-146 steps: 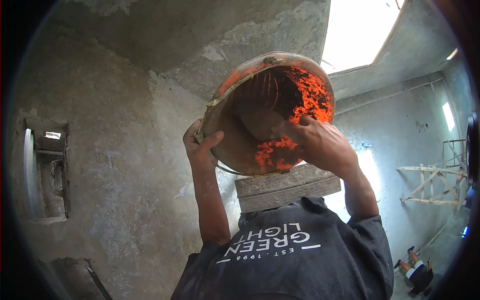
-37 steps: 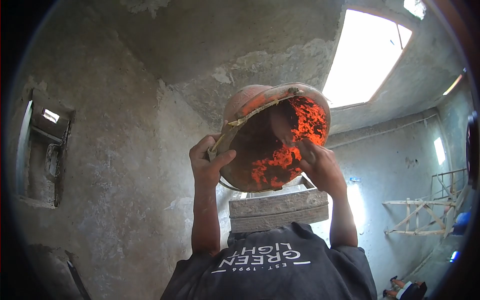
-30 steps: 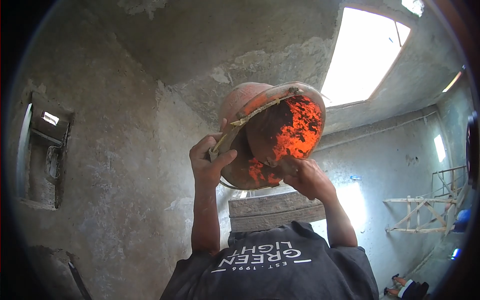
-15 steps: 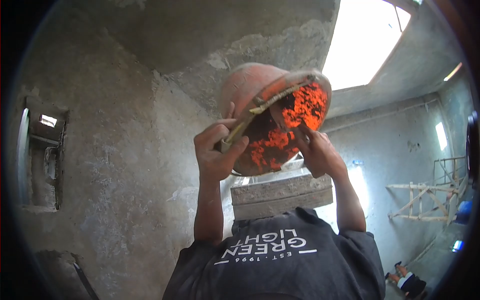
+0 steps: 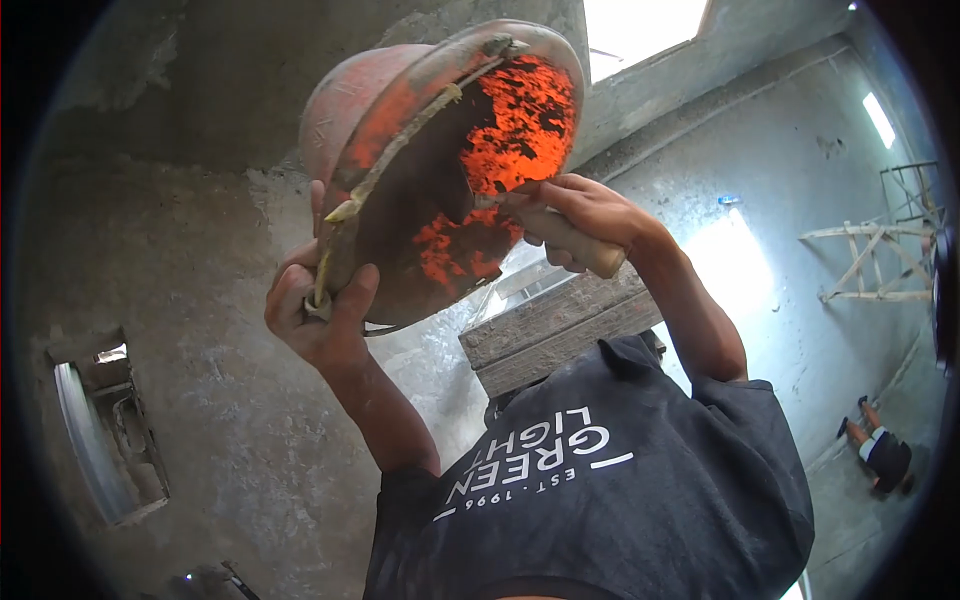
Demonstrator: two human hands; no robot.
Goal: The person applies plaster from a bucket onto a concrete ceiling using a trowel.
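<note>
A worn reddish bucket [image 5: 360,100] is tilted so that its mouth faces me, with bright orange patches and dark areas inside. My left hand [image 5: 325,310] grips its rim at the lower left, thumb on the near side and a finger along the outside. My right hand [image 5: 590,220] is closed around the pale handle [image 5: 585,248] of a tool at the bucket's right side. The front end of that tool reaches into the bucket mouth and is hard to make out. Below the hands is my dark printed shirt [image 5: 600,480].
A rough grey block-like ledge [image 5: 560,325] lies beyond my shirt. Plastered walls [image 5: 250,420] surround the space, with a recessed opening [image 5: 110,430] at left and a bright opening [image 5: 645,35] above. At right are a wooden trestle [image 5: 870,262] and another person [image 5: 887,458].
The bucket and my left hand have moved left, and the bucket looks larger and higher. My right hand has shifted up and left, and the tool handle now shows. The whole view has tilted.
</note>
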